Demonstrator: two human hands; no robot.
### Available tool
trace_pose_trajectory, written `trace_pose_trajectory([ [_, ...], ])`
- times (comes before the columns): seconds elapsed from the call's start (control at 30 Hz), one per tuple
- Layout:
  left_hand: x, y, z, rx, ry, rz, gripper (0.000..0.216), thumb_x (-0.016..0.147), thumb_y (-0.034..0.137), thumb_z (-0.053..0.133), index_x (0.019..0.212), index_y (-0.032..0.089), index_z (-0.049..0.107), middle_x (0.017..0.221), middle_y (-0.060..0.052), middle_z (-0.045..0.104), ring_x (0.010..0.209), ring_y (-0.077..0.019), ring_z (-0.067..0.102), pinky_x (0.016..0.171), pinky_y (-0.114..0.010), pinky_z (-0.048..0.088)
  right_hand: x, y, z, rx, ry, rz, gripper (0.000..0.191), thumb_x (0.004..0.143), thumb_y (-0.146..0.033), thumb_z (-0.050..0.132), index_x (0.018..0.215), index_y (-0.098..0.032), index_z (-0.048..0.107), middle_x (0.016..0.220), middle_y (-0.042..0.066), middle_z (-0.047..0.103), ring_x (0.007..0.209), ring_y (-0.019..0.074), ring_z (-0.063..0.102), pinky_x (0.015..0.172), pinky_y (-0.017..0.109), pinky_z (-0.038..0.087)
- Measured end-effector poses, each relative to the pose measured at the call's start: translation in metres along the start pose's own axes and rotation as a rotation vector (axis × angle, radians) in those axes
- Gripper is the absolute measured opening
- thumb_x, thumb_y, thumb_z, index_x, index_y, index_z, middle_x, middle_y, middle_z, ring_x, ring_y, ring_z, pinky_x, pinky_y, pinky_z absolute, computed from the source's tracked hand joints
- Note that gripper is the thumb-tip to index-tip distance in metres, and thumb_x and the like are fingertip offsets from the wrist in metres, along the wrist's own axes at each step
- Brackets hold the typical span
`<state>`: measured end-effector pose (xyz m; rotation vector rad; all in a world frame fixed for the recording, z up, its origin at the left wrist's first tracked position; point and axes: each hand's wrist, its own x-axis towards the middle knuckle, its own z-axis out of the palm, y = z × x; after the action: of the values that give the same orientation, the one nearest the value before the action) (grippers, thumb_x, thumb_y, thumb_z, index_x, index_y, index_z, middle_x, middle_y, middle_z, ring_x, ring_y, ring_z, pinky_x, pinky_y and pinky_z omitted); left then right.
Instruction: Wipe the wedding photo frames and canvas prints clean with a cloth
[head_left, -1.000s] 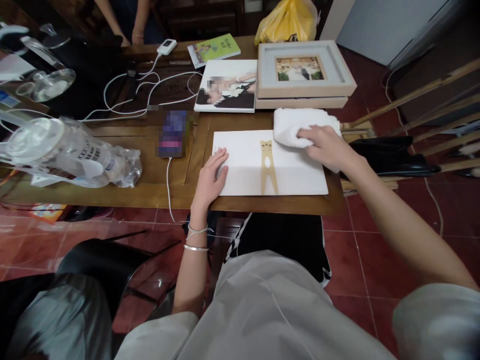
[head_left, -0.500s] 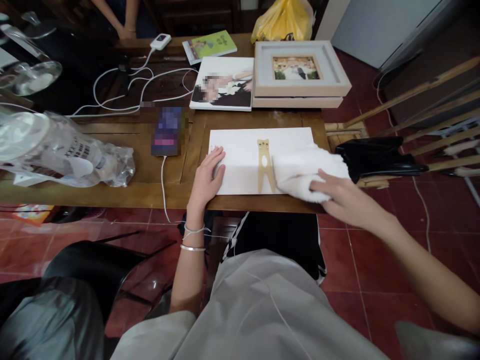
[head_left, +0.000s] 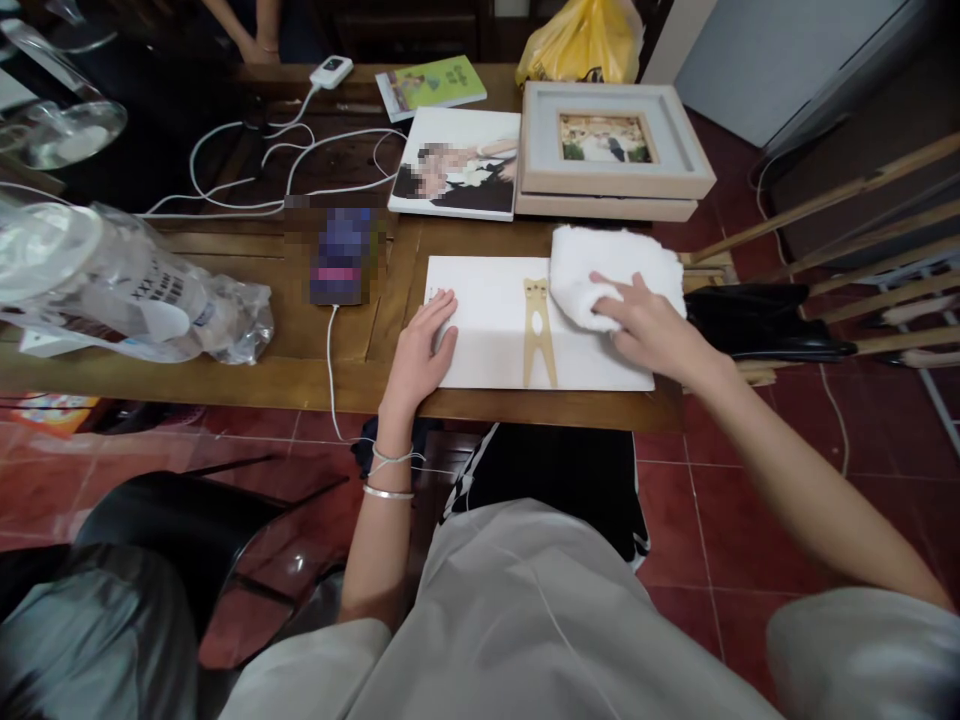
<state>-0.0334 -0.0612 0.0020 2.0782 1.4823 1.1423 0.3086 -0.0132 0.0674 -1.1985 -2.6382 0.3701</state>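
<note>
A flat white panel (head_left: 480,350) lies on the wooden table, with a tan long-legged cat shape (head_left: 536,300) down its middle. On the panel's left edge my left hand (head_left: 421,350) rests flat, its fingers stretched out. My right hand (head_left: 649,325) grips a folded white towel (head_left: 607,265) and presses it over the panel's upper right part. That corner of the panel is hidden by the towel. Some of my right fingertips are tucked into the towel's folds.
Behind the panel stand a photo print (head_left: 457,165), a framed picture (head_left: 611,185) and a green booklet (head_left: 431,85). A charging phone (head_left: 341,255) and a plastic-wrapped container (head_left: 127,285) lie left. A yellow bag (head_left: 581,45) sits at the back. Another person's hands (head_left: 262,48) show beyond the table.
My right hand has moved the towel from the panel's lower right up to its upper right, away from me. My left hand stays on the left edge. The view has shifted slightly.
</note>
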Motion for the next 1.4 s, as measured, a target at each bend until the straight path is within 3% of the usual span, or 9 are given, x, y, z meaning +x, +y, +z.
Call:
trace_pose_trajectory([
  [0.27,0.000,0.000,0.001,0.004,0.012,-0.001,0.041,0.099,0.018,0.054,0.138,0.024,0.065,0.152,-0.008,0.060,0.146,-0.0262,0.051,0.126,-0.054,0.038,-0.109,-0.072,-0.006,0.100,-0.069,-0.135,0.035,0.068,0.004,0.042,0.083,-0.023,0.056,0.150,0.013,0.060,0.146,0.0321,0.049,0.120,0.071,0.035],
  [0.4,0.000,-0.001,0.002,-0.002,0.015,0.001,0.041,0.099,0.018,0.054,0.138,0.025,0.065,0.151,-0.007,0.061,0.146,-0.0260,0.051,0.126,-0.055,0.037,-0.092,-0.055,-0.021,0.170,-0.105,-0.108,0.032,0.066,-0.001,0.043,0.079,-0.026,0.057,0.108,0.003,0.078,0.120,0.0291,0.070,0.116,0.061,0.045],
  [0.53,0.000,-0.001,0.002,-0.001,0.012,0.003,0.040,0.099,0.020,0.054,0.137,0.024,0.065,0.151,-0.008,0.061,0.146,-0.0262,0.051,0.126,-0.055,0.038,-0.032,-0.011,-0.025,0.160,-0.096,-0.007,0.026,0.068,-0.009,0.047,0.081,-0.026,0.061,0.072,-0.001,0.067,0.082,0.0285,0.072,0.095,0.052,0.056],
  [0.67,0.000,-0.001,0.001,0.005,0.010,0.009,0.040,0.099,0.019,0.054,0.137,0.023,0.065,0.150,-0.009,0.061,0.145,-0.0263,0.052,0.125,-0.055,0.039,0.036,0.007,-0.014,0.124,0.060,0.135,0.035,0.072,-0.010,0.047,0.098,-0.024,0.066,0.096,0.007,0.075,0.099,0.0323,0.070,0.090,0.048,0.054],
  [0.8,0.000,-0.001,0.000,0.012,0.010,0.007,0.040,0.099,0.020,0.054,0.138,0.025,0.065,0.151,-0.006,0.061,0.145,-0.0254,0.052,0.125,-0.054,0.040,0.069,-0.029,0.009,0.087,0.044,0.163,0.053,0.075,-0.002,0.043,0.120,-0.021,0.063,0.130,0.014,0.071,0.129,0.0387,0.060,0.112,0.069,0.039],
  [0.93,0.000,-0.002,0.000,0.018,-0.005,0.009,0.041,0.100,0.021,0.054,0.139,0.024,0.064,0.152,-0.007,0.060,0.146,-0.0255,0.051,0.125,-0.054,0.039,0.043,-0.085,0.027,0.009,-0.094,0.026,0.060,0.074,0.006,0.041,0.124,-0.020,0.063,0.162,0.015,0.045,0.157,0.0423,0.024,0.114,0.086,0.020],
  [1.1,-0.001,-0.002,0.000,0.006,0.000,0.002,0.039,0.101,0.021,0.054,0.138,0.025,0.064,0.152,-0.008,0.060,0.147,-0.0255,0.051,0.126,-0.054,0.037,-0.023,-0.126,0.027,-0.010,-0.178,-0.139,0.056,0.075,0.008,0.042,0.116,-0.019,0.068,0.164,0.015,0.043,0.157,0.0411,0.025,0.111,0.086,0.028],
  [1.23,-0.001,-0.001,0.000,0.007,0.000,0.001,0.039,0.101,0.022,0.053,0.138,0.023,0.065,0.151,-0.009,0.060,0.147,-0.0262,0.051,0.126,-0.055,0.037,-0.037,-0.126,0.022,0.042,-0.191,-0.205,0.054,0.074,0.007,0.043,0.112,-0.021,0.071,0.158,0.013,0.052,0.154,0.0370,0.034,0.115,0.080,0.030],
  [1.4,-0.001,-0.002,-0.001,0.016,-0.004,0.001,0.038,0.101,0.024,0.054,0.137,0.022,0.066,0.150,-0.010,0.061,0.146,-0.0264,0.051,0.125,-0.055,0.038,0.017,-0.088,0.018,0.105,-0.153,-0.110,0.057,0.075,0.004,0.045,0.121,-0.021,0.068,0.157,0.015,0.053,0.153,0.0331,0.038,0.122,0.073,0.023],
])
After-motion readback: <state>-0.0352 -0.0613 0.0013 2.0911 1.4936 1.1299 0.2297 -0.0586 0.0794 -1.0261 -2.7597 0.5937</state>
